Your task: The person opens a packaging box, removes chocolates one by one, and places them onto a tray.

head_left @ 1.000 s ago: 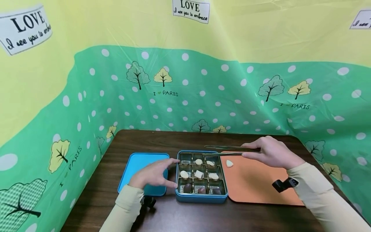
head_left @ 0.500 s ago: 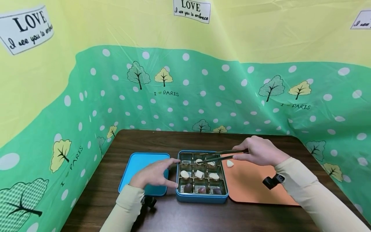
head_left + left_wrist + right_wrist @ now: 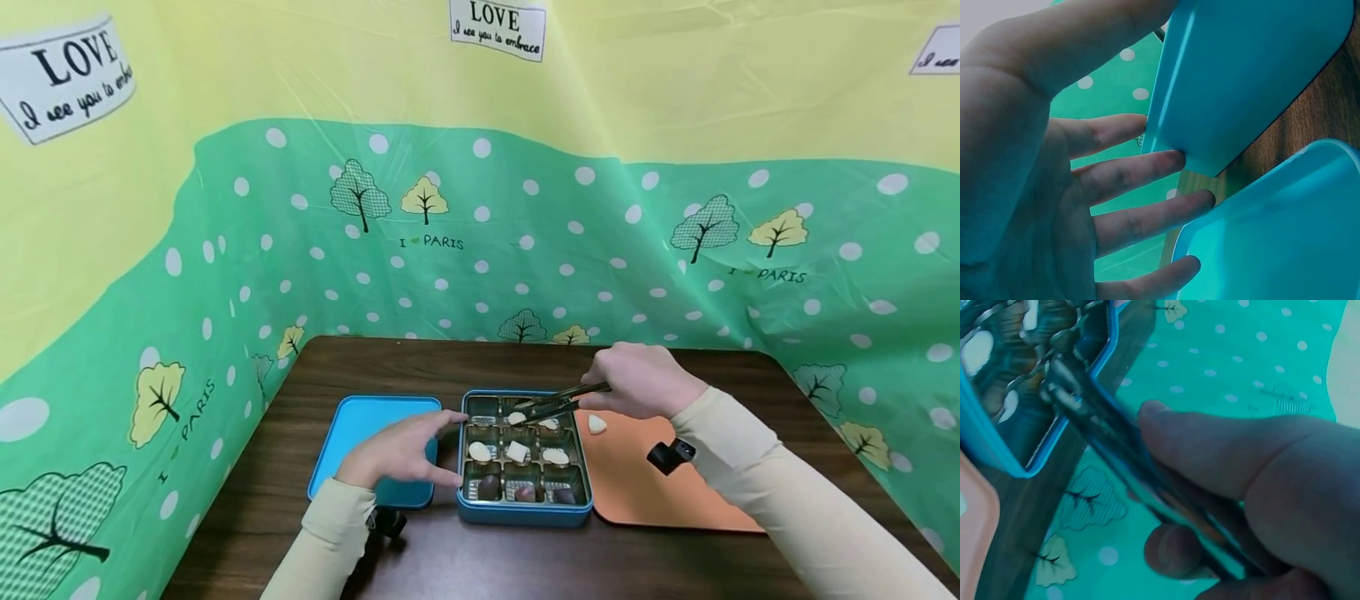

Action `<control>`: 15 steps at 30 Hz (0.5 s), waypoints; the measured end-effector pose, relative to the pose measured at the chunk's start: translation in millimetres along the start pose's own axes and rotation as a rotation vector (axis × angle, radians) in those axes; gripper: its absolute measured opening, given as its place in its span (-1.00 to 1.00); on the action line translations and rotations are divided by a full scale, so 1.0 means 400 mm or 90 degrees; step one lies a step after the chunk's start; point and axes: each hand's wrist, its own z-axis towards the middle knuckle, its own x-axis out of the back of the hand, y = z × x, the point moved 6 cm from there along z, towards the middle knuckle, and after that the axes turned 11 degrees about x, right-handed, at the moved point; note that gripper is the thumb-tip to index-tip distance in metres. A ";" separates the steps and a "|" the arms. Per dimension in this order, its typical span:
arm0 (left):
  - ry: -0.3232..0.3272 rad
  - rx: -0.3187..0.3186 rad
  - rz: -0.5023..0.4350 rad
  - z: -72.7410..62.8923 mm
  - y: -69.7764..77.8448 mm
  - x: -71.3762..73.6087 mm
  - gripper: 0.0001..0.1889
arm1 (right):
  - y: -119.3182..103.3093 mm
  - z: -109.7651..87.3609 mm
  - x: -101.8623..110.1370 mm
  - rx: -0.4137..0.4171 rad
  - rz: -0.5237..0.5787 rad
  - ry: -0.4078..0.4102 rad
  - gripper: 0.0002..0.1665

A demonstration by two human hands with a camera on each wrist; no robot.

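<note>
My right hand [image 3: 648, 379] holds metal tongs [image 3: 562, 402] by their rear part. The tips reach into the back middle compartment of a blue box [image 3: 525, 515], at a small white piece [image 3: 517, 418]; whether they grip it I cannot tell. Thumb and finger of my left hand [image 3: 401, 450] touch the box's left side, with the fingers spread and fairly straight in the left wrist view. White pieces, such as an oval one [image 3: 480, 451], lie in the middle row. Dark chocolates [image 3: 489, 486] fill the front row. The back left compartment [image 3: 483, 408] shows no piece.
A blue lid [image 3: 382, 405] lies left of the box, partly under the left hand. To the right, an orange mat [image 3: 660, 492] bears one white triangular piece [image 3: 597, 425]. Everything stands on a dark wooden table [image 3: 480, 562], with a patterned curtain [image 3: 480, 283] behind.
My right hand has moved left, bringing the tongs from above the box's back right down into the back middle compartment. The tong arms have closed together somewhat. The left hand stays put.
</note>
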 end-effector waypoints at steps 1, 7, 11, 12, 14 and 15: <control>0.000 0.003 0.001 0.000 0.000 0.000 0.02 | -0.006 0.006 0.003 -0.003 -0.005 -0.004 -0.62; 0.006 0.003 0.009 0.000 0.003 0.003 0.02 | -0.025 0.028 0.012 -0.024 -0.027 -0.024 -0.67; 0.008 0.003 0.013 0.000 0.001 0.003 0.02 | -0.027 0.039 0.006 -0.033 -0.024 -0.047 -0.65; 0.008 0.003 0.013 0.001 0.000 0.002 0.02 | -0.026 0.041 0.005 -0.035 -0.021 -0.052 -0.64; 0.008 0.003 0.013 0.001 -0.001 0.001 0.02 | -0.023 0.046 0.002 -0.042 -0.018 -0.061 -0.62; 0.008 0.003 0.013 0.000 -0.001 0.001 0.03 | -0.021 0.049 0.001 -0.045 -0.017 -0.064 -0.62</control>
